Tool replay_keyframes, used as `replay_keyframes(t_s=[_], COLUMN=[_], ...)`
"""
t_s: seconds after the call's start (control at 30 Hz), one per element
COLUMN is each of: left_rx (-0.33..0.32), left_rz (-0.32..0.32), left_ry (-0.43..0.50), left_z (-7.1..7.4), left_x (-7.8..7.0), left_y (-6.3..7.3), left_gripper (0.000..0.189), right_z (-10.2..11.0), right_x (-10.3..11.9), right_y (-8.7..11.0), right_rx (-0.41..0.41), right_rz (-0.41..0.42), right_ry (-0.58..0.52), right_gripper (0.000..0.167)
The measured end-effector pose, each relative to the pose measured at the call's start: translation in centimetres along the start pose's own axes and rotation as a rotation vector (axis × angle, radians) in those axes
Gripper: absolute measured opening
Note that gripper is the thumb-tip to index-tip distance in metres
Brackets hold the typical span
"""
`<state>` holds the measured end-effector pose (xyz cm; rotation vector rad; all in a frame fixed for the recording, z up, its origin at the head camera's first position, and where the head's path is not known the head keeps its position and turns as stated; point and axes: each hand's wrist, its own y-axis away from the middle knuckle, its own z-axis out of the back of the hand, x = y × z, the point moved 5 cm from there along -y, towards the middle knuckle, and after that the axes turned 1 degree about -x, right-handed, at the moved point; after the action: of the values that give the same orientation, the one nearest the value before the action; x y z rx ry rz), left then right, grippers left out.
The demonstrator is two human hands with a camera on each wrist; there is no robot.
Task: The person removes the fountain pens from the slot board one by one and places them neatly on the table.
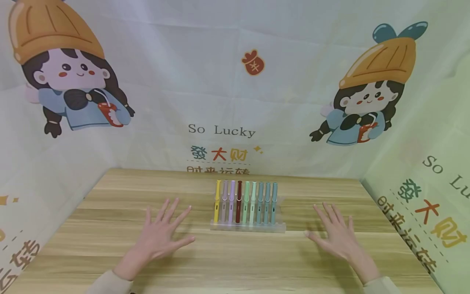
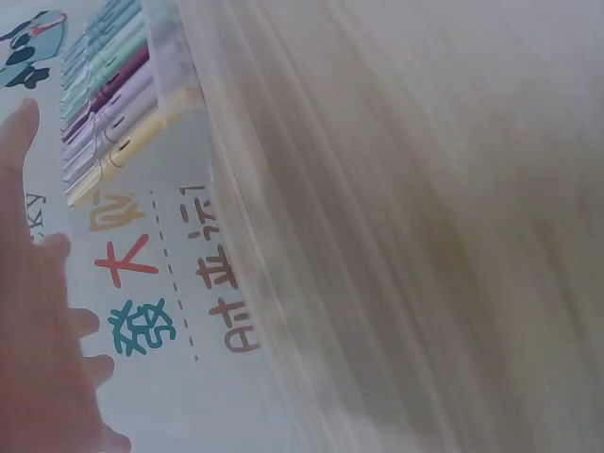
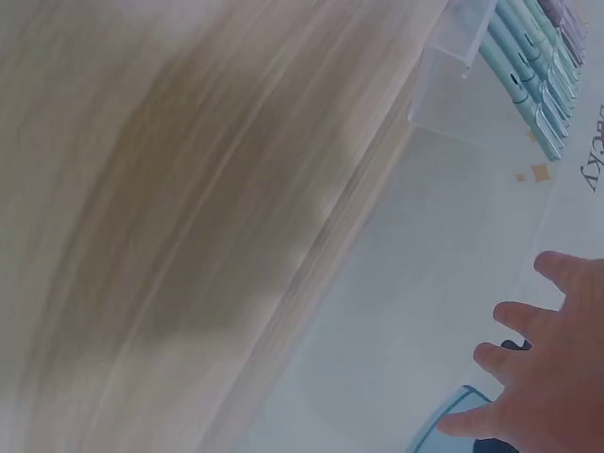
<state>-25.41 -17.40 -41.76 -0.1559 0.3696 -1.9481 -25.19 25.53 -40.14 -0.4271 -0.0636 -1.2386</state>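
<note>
A clear plastic stand [image 1: 247,228] on the table holds a row of several capped pens, their clips facing forward. From left to right they run from a yellow pen [image 1: 217,204] through mauve and lilac to a dark red pen [image 1: 239,204], then pale greens, and blue-grey pens [image 1: 274,206] at the right end. My left hand [image 1: 161,232], fingers spread, is to the left of the stand and holds nothing. On the other side my right hand [image 1: 335,234] is likewise spread and without anything in it. Both wrist views show the fingers apart from the pens.
The wooden table [image 1: 238,261] reaches back to a white cloth backdrop [image 1: 165,81] printed with cartoon figures and lettering. More of this cloth hangs along the left and right sides. Light sleeves [image 1: 111,282] cover my forearms.
</note>
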Motion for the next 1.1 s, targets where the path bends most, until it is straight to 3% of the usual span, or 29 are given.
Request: replay_keyframes(t_s=[0.17,0.33,0.43,0.57,0.7,0.77,0.9,1.1], left_rx=[-0.039,-0.069,-0.05,-0.026,0.01,0.028,0.042,0.051], left_rz=[0.021,0.098,0.17,0.232,0.266,0.284,0.307,0.328], left_ry=[0.179,0.569,0.812,1.026,1.089,1.096,1.102,1.104], left_z=[0.2,0.3,0.0,-0.7,-1.4,-1.8,-2.5,-3.1], left_x=[-0.3,-0.8,-1.0,-1.1,-1.4,-1.5,-1.7,-2.0], left_y=[-0.2,-0.4,-0.5,-0.9,-1.3,-1.4,-1.8,-2.4], left_gripper=[0.071,0.066,0.06,0.05,0.045,0.043,0.04,0.039], right_z=[0.2,0.1,-0.4,-2.8,-6.0,-6.8,-7.0,-6.5], right_x=[-0.2,-0.7,-1.2,-3.7,-6.4,-6.6,-5.4,-2.5], right_y=[-0.1,0.1,0.1,-0.5,-1.5,-1.9,-2.3,-2.8], right_rx=[-0.086,-0.118,-0.111,-0.119,-0.127,-0.124,-0.103,-0.064], right_rz=[-0.024,-0.098,-0.166,-0.197,-0.193,-0.206,-0.219,-0.218], right_ry=[-0.193,-0.525,-0.705,-0.801,-0.879,-0.948,-1.021,-1.035], right_gripper=[0.063,0.052,0.051,0.049,0.045,0.045,0.048,0.048])
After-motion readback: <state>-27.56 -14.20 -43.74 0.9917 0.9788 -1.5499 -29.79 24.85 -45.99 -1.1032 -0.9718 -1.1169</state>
